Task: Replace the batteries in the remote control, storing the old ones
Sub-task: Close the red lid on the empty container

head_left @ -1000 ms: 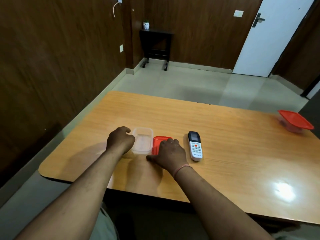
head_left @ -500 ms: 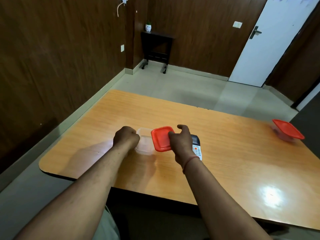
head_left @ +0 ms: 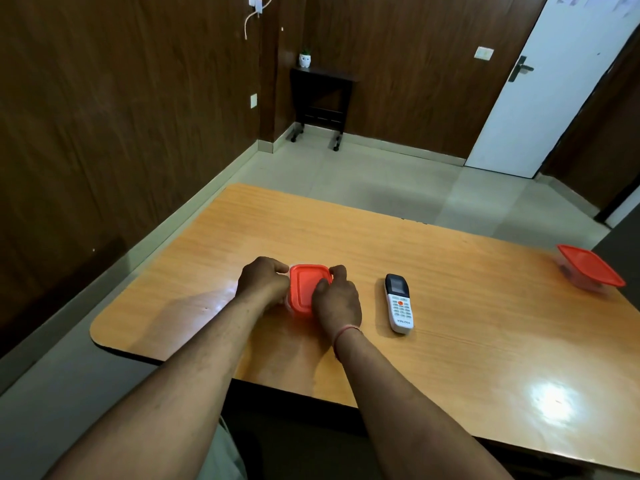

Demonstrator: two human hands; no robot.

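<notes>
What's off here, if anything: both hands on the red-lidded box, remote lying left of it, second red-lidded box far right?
Wrong side. Head view shows the remote lying right of the red-lidded box, beyond the right hand. Left hand also on it; second box far right.

The left hand (head_left: 264,283) and right hand (head_left: 338,301) flank the red-lidded box (head_left: 304,288). Near the right hand the remote control (head_left: 399,303) lies in the way rightward; beyond it bare table (head_left: 485,292) runs to the lidded container (head_left: 590,270) at the edge.
</notes>
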